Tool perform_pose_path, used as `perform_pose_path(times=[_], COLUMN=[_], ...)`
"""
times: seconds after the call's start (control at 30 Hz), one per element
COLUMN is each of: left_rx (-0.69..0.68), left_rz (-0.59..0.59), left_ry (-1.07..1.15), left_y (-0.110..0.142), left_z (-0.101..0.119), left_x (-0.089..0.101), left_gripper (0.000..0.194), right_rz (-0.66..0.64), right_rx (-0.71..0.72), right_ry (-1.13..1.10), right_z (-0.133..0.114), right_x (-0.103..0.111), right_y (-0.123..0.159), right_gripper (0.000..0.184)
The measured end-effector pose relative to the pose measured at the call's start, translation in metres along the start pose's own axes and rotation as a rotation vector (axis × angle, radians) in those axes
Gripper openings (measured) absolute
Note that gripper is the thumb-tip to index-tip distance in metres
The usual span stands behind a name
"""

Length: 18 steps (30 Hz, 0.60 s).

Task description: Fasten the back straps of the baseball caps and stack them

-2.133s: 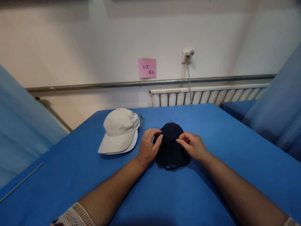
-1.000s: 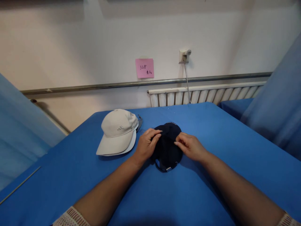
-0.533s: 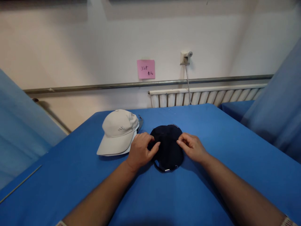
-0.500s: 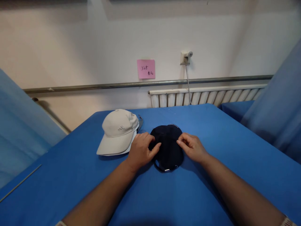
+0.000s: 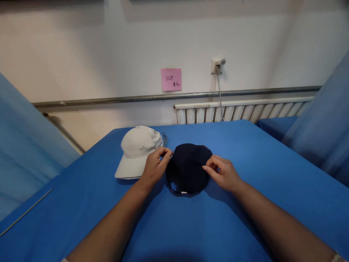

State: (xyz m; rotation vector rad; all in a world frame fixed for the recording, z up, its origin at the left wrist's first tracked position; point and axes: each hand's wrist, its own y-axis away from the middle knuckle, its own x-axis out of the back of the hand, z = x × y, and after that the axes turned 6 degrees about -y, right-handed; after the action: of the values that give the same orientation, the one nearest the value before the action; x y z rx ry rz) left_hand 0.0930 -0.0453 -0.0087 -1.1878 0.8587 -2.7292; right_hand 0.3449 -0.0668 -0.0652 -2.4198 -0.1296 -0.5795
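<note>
A dark navy cap (image 5: pixel 188 169) lies on the blue-covered table, its strap and small metal buckle toward me. At its upper left edge, my left hand (image 5: pixel 156 165) is closed in a pinch, thumb and forefinger together on the fabric. My right hand (image 5: pixel 222 173) pinches the cap's right side, its other fingers curled. To the left sits a light grey cap (image 5: pixel 139 143) with a small stripe logo, its brim pointing left and toward me. My left hand partly covers that brim. Another brim edge shows beneath it, and a darker piece sticks out behind.
The blue cloth (image 5: pixel 174 225) covers the table up to the wall. Behind it run a metal rail (image 5: pixel 131 99) and a white radiator (image 5: pixel 209 114). A plugged-in cord (image 5: pixel 219 94) hangs down there. A thin rod (image 5: pixel 25 213) lies at the left edge; blue curtains (image 5: pixel 27 145) flank both sides.
My left hand has moved left and slightly up, from over the navy cap to its edge. The cap looks spread wider and flatter to the left. My right hand stays nearly in place.
</note>
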Motion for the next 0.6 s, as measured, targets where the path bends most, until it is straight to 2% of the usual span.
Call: perform_pose_path(times=[0.1,0.2,0.3,0.43,0.6], left_rx=[-0.098,-0.238,-0.297,-0.228,-0.122], left_rz=[0.079,0.021,-0.011,0.048,0.094], left_ry=[-0.024,-0.107,-0.171,-0.068,0.042], left_y=[0.005,0.009,0.010,0.009,0.008], left_z=[0.005,0.013,0.016,0.015,0.015], left_x=[-0.002,-0.004,-0.005,-0.005,-0.006], left_gripper=[0.018,0.024,0.018,0.014,0.013], right_rz=[-0.020,-0.010,0.010,0.040,0.140], right_rx=[0.064,0.099,0.123,0.088,-0.074], right_ry=[0.010,0.009,0.000,-0.045,-0.071], right_z=[-0.006,-0.010,-0.015,-0.016,0.002], right_x=[-0.007,-0.012,-0.013,-0.012,-0.015], right_y=[0.004,0.006,0.007,0.006,0.002], right_gripper=[0.016,0.016,0.016,0.019,0.019])
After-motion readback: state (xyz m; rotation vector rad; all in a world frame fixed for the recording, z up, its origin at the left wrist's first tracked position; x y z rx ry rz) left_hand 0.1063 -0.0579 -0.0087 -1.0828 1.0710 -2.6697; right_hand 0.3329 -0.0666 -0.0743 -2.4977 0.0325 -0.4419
